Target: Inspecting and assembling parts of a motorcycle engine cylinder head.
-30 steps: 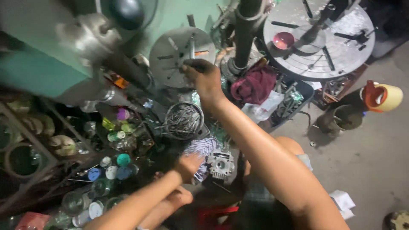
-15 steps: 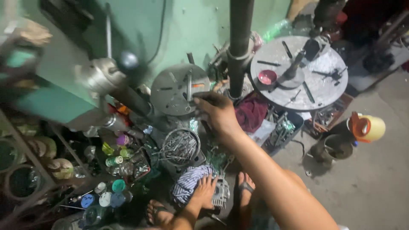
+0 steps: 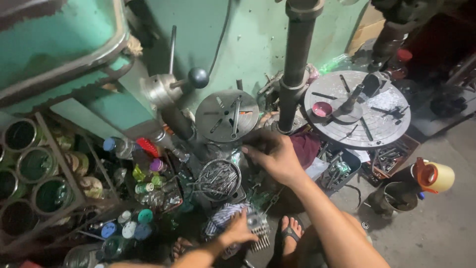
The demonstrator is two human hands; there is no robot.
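A view from above of a cluttered workshop floor beside a green drill press. The person's right hand (image 3: 275,155) reaches forward, fingers curled downward just below a small round slotted metal plate (image 3: 227,115) and beside the dark steel column (image 3: 296,64); whether it grips anything cannot be told. The left hand (image 3: 239,229) is lower down, fingers spread and resting on a finned grey metal part (image 3: 258,228) that lies against a striped cloth (image 3: 221,218) on the floor. Between the two hands sits a round tin full of drill bits and nails (image 3: 217,179). To the right stands a larger round slotted table (image 3: 377,124) carrying a small pink dish (image 3: 323,109). At left, paint cans (image 3: 35,165) fill a rack, with small bottles (image 3: 141,221) near them. A sandalled foot (image 3: 289,232) shows below.
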